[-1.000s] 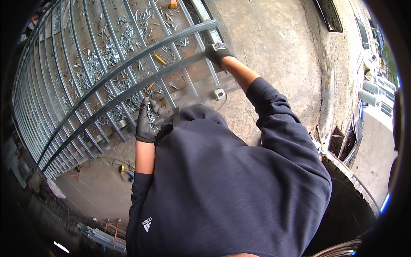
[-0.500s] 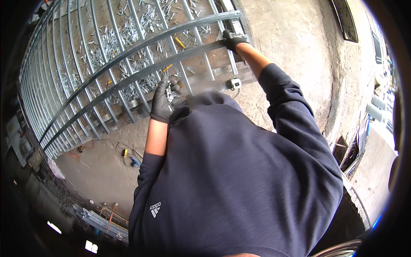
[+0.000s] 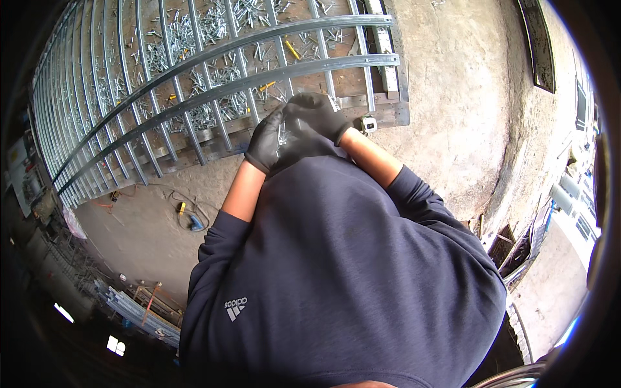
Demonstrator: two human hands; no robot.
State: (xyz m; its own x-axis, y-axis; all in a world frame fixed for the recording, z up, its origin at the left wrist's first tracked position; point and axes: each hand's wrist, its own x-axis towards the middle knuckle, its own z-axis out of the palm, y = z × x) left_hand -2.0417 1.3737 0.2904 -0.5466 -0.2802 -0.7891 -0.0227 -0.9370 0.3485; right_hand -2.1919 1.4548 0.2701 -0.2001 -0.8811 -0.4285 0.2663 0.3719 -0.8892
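My left hand (image 3: 264,141), in a dark glove, is cupped around several small silvery bolts (image 3: 281,134) close to my chest. Against its fingers, my gloved right hand (image 3: 315,115) curls inward over the bolts. Its fingertips are mostly hidden, so what they pinch cannot be made out. Just beyond both hands lies a metal frame of many parallel bars crossed by two curved rails; the nearer curved rail (image 3: 259,79) ends right of my hands. Loose bolts (image 3: 223,97) are strewn in heaps on the worktable (image 3: 388,115) under the bars.
Among the bolts lie yellow rod-like pieces (image 3: 292,50). A small pale square device (image 3: 369,124) sits at the table's near edge. On the floor to the left are a blue-and-black tool (image 3: 196,224) and cables. Long metal stock (image 3: 132,310) is stacked farther left.
My right hand has let go of the curved rail's end and come back toward my chest to meet my left hand. The left hand still holds bolts. The view has shifted slightly.
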